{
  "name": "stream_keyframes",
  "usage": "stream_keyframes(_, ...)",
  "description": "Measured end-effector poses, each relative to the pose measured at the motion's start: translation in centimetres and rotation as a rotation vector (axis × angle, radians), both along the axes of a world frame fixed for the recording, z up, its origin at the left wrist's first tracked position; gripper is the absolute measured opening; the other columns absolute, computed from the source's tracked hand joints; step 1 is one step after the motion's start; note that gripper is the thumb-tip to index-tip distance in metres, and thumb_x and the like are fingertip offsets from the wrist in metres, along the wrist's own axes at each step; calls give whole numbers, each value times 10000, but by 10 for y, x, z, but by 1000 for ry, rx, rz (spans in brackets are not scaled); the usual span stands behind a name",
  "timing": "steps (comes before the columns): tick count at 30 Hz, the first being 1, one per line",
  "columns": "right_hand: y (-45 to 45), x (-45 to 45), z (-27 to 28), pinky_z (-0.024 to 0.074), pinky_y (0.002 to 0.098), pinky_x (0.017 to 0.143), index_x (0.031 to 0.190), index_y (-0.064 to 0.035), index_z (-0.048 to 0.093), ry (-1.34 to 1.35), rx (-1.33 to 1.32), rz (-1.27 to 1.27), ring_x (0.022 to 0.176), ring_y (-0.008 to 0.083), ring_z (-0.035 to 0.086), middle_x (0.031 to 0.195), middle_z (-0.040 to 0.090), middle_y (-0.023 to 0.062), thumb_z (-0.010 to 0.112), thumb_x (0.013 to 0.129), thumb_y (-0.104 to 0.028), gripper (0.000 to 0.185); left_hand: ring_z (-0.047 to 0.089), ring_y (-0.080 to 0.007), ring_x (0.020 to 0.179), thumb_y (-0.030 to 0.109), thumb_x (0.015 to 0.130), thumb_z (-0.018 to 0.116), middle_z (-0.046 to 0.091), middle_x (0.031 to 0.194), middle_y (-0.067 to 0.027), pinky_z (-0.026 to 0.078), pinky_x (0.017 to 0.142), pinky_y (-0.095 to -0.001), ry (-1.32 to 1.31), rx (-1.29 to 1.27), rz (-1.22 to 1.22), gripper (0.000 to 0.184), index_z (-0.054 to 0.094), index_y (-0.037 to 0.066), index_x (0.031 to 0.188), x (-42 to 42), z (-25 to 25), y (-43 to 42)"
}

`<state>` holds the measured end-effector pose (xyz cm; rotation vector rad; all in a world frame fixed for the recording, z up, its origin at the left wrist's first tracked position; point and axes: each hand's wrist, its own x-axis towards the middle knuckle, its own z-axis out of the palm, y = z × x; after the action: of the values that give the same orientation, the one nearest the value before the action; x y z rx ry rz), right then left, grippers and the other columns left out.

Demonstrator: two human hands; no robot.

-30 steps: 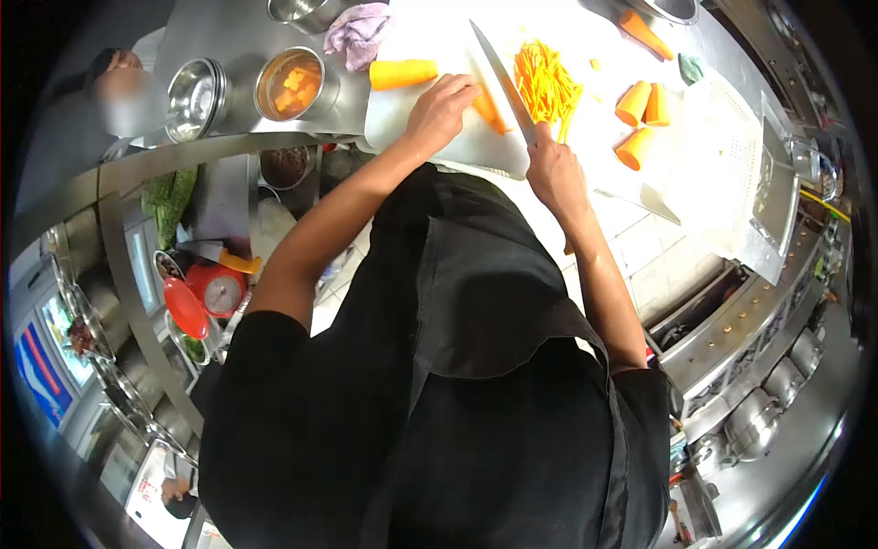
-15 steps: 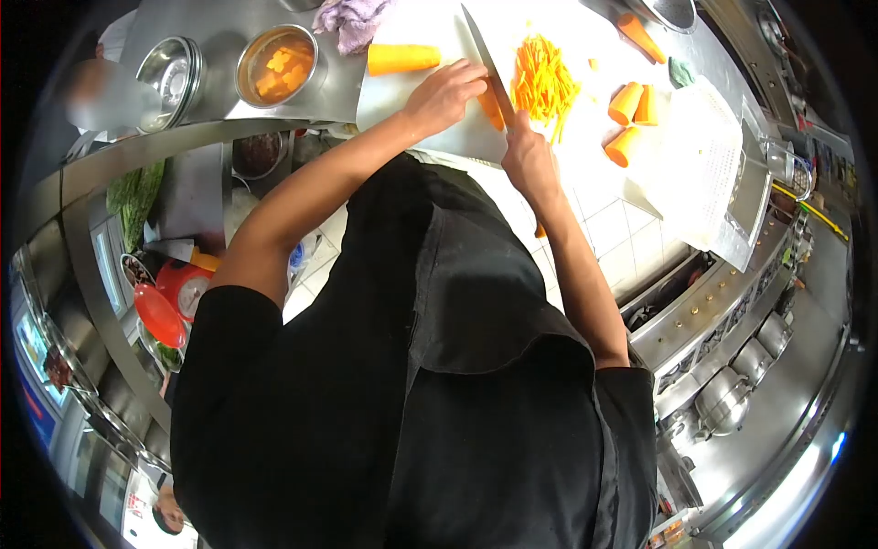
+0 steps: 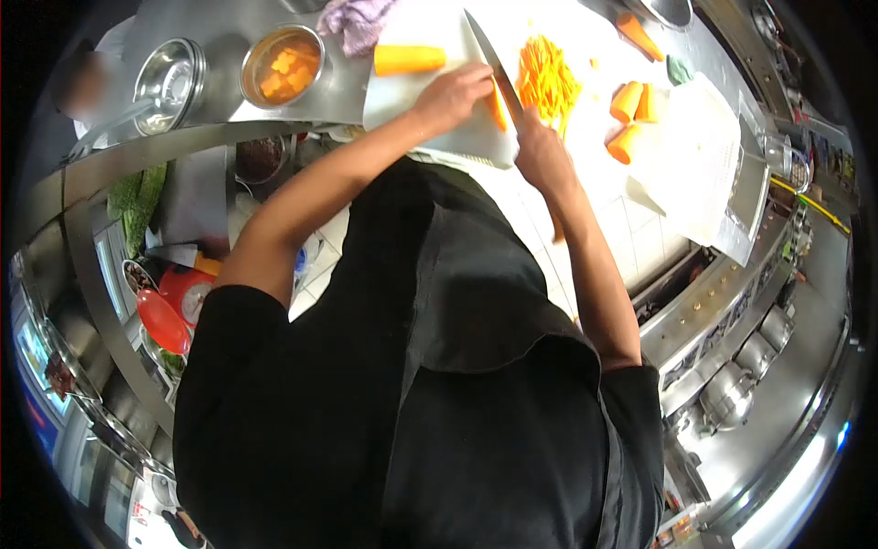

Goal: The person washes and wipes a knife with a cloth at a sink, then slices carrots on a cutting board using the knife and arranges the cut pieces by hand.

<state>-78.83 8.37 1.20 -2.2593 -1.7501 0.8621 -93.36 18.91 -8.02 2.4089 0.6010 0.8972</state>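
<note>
On the white cutting board, my left hand presses its curled fingers on a thin carrot piece. My right hand is closed round the handle of a long kitchen knife. The blade lies along the right side of that carrot piece, its tip pointing away from me. Carrot shreds are heaped to the right of the blade. Left of it, a larger carrot block rests on the board. My left fingertips are partly hidden behind the hand.
Left of the board stand a steel bowl holding carrot pieces, stacked steel bowls and a purple cloth. Carrot chunks and a white perforated tray are at right. Another person stands at the far left.
My right hand and the knife handle have shifted slightly right and towards me. My left hand stays on the carrot piece. A pale, long-handled thing now shows over the stacked bowls.
</note>
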Motion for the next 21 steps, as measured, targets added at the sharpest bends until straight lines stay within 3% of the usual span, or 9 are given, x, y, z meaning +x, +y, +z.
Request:
stream_keyframes(4,-31,-13,23,444,570,682,1032,14,375,-76,-158,-47,775,513,580,790,596,332,523,828,-30,255,552,-314,1044,-23,723,520,579,1133,-145,473,852,-371,10,-18,0,153,576,-2,864,-2,4,4)
stream_keyframes(7,-13,-18,-1,451,565,684,1027,9,374,-20,-55,-73,771,504,589,770,601,326,515,833,-30,243,555,-314,1039,-26,716,518,578,1135,-148,473,847,-371,44,-74,-13,171,577,-3,875,-2,8,5)
stream_keyframes(14,-36,-17,22,444,567,667,993,3,371,-78,-80,-39,756,495,588,731,588,328,494,849,-39,194,568,-316,1008,-13,737,504,583,1130,-141,483,813,-372,8,11,26,175,582,4,893,-1,6,3)
stream_keyframes(18,-10,-22,-9,449,567,659,977,16,381,-28,12,-94,746,493,586,718,588,321,479,833,-21,178,572,-302,999,-3,744,503,590,1109,-122,483,815,-363,124,-43,7,181,586,10,905,-2,7,3)
stream_keyframes(21,-3,-15,12,450,569,661,977,24,387,-37,-51,-49,755,491,589,728,590,324,477,821,-3,182,574,-294,981,-3,741,504,592,1082,-109,481,804,-360,-6,-26,21,196,591,15,915,1,6,2)
